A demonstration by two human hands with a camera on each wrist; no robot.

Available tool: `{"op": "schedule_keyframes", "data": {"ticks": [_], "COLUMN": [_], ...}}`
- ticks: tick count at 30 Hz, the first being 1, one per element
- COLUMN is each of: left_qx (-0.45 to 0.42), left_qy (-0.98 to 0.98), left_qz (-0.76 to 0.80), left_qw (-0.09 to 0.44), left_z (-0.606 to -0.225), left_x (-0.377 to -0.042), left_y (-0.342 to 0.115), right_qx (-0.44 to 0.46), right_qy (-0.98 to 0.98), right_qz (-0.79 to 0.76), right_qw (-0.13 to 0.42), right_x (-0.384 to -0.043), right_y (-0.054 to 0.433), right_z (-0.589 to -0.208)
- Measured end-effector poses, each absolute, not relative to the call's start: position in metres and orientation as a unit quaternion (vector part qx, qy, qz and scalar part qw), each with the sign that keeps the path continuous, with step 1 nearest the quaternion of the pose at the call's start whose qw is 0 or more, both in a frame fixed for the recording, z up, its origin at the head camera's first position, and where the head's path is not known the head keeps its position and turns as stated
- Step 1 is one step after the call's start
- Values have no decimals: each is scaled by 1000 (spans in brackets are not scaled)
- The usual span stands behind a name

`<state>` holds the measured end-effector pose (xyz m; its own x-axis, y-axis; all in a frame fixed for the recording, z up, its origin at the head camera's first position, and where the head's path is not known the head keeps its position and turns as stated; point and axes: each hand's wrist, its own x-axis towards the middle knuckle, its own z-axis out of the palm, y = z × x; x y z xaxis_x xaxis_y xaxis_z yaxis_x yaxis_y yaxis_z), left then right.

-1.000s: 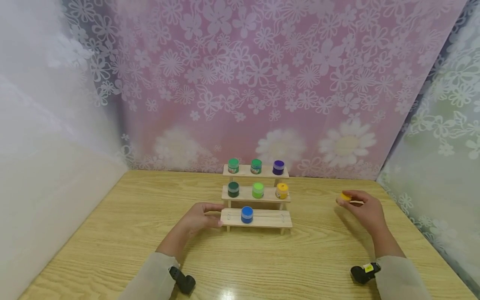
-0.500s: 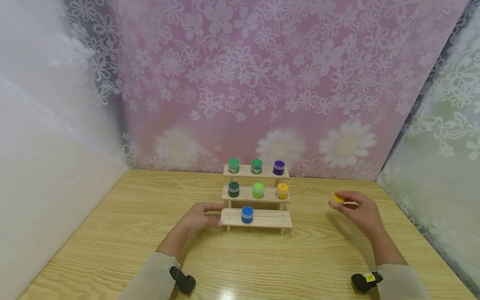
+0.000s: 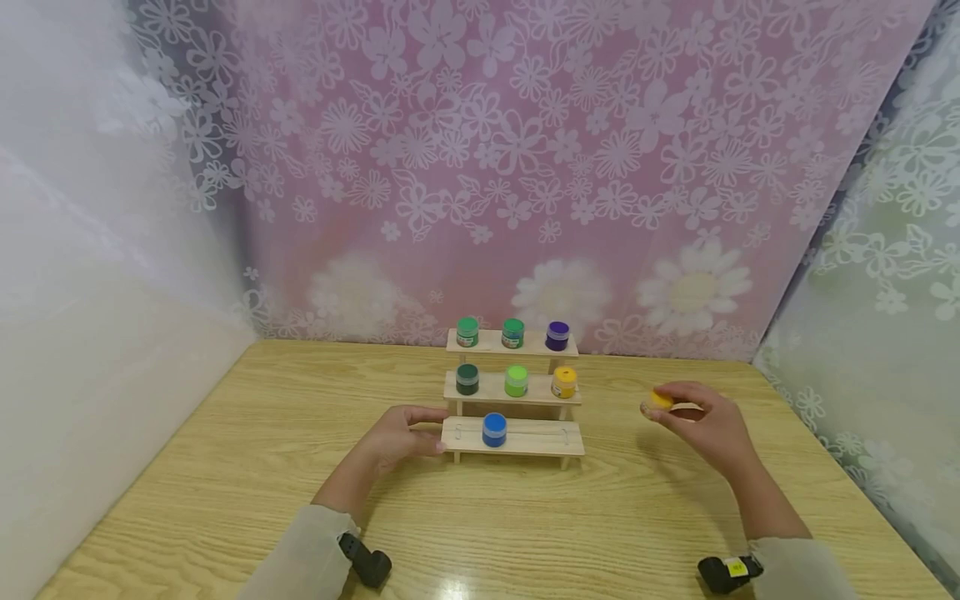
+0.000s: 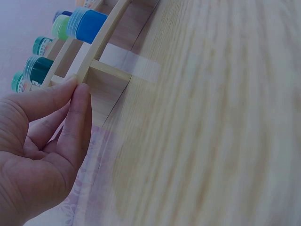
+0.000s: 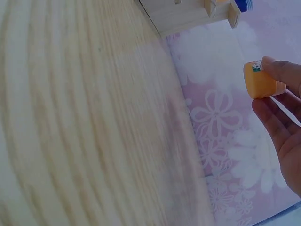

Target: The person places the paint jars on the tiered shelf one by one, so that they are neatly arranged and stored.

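Observation:
My left hand (image 3: pixel 401 435) pinches the left end of the bottom shelf of a three-tier wooden rack (image 3: pixel 525 448); thumb and fingers meet at that corner in the left wrist view. A blue paint jar (image 3: pixel 494 430) stands left of the middle on this shelf. Off to the right of the rack, my right hand (image 3: pixel 708 425) holds a small orange-yellow paint jar (image 5: pixel 261 81) between thumb and fingers, raised over the table. The middle shelf carries a dark green jar (image 3: pixel 467 379), a light green jar (image 3: pixel 516 381) and a yellow jar (image 3: pixel 565 382).
Two green jars (image 3: pixel 467 332) and a purple jar (image 3: pixel 557 336) line the top shelf. The rack stands on a wood-grain table (image 3: pixel 315 375), near a pink flowered backdrop (image 3: pixel 480 167). Pale side panels (image 3: pixel 112 292) rise along both sides.
My right hand has moved left toward the rack, carrying the orange-yellow jar. The left hand stays at the rack's end, and the jars on the shelves have not moved.

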<state>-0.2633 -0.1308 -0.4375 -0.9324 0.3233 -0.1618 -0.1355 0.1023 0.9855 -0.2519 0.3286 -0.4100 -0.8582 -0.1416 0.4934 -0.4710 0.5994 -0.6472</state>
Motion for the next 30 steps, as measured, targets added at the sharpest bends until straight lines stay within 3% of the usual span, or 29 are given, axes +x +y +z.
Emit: {"op": "schedule_keyframes", "data": {"ticks": [30], "left_qx": [63], "left_qy": [722], "left_qz": [667], "left_qw": [172], "left_z": [-437], "left_x": [-263], "left_y": [-130], "right_qx": [306], "right_qy": [-811], "right_qz": [451], "right_qw": [213], "right_x": [-223], "right_y": [259], "right_z": [-371]}}
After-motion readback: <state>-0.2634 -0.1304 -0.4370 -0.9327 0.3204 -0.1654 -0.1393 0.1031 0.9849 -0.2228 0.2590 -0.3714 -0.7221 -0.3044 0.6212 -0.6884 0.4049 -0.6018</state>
